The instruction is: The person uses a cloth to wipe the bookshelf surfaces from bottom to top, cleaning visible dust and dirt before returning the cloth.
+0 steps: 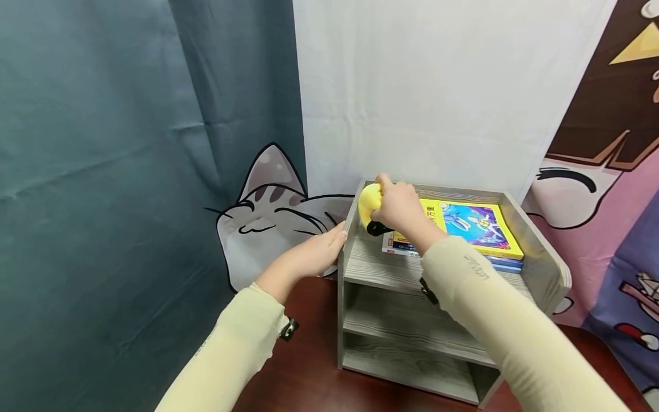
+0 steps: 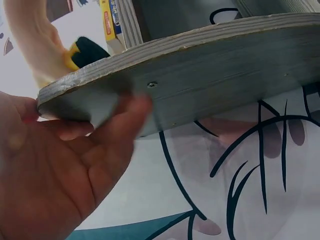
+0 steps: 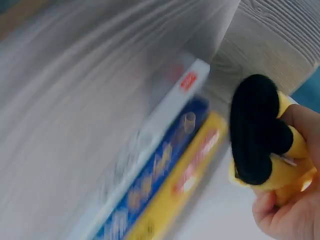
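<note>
My right hand (image 1: 400, 207) grips a yellow plush toy (image 1: 368, 201) with black parts, above the left end of a grey wooden shelf unit's (image 1: 378, 269) top. In the right wrist view the toy's black part (image 3: 255, 130) faces the camera, and fingers wrap its yellow body. My left hand (image 1: 315, 252) touches the outside of the unit's left side panel (image 2: 210, 70), near its front edge. A stack of books or flat boxes, with a yellow illustrated cover (image 1: 479, 226) uppermost, lies on the unit's top, right of the toy.
Two lower compartments (image 1: 407, 317) open toward me below the top. The unit stands on a dark red surface (image 1: 293, 366). A white cloth (image 1: 422, 91) hangs behind, a grey-green curtain (image 1: 113, 171) at left, and printed cartoon fabric (image 1: 592, 229) at right.
</note>
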A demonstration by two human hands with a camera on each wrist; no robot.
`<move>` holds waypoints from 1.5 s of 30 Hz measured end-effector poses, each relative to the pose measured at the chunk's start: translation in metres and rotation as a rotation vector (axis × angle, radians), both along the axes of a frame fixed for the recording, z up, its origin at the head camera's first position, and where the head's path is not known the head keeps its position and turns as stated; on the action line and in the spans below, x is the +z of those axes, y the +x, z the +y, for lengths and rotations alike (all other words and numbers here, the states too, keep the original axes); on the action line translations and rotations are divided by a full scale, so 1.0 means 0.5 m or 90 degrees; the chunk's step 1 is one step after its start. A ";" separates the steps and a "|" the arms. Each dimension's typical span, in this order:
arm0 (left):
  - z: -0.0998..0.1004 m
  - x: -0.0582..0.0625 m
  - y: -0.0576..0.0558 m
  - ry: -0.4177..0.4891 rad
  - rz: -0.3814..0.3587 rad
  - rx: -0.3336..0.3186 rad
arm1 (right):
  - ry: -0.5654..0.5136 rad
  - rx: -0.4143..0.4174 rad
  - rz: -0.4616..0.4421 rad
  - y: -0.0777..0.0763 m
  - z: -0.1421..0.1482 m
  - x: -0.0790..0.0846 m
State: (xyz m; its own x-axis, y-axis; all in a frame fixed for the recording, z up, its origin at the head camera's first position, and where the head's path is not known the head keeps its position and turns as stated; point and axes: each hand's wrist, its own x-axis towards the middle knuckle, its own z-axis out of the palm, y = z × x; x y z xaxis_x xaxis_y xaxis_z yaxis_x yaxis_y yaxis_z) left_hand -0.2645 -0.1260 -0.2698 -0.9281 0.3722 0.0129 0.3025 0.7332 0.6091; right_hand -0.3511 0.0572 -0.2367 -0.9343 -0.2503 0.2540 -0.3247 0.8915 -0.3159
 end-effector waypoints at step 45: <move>-0.008 -0.022 -0.014 0.099 -0.050 -0.010 | -0.018 0.172 -0.174 0.136 -0.027 -0.022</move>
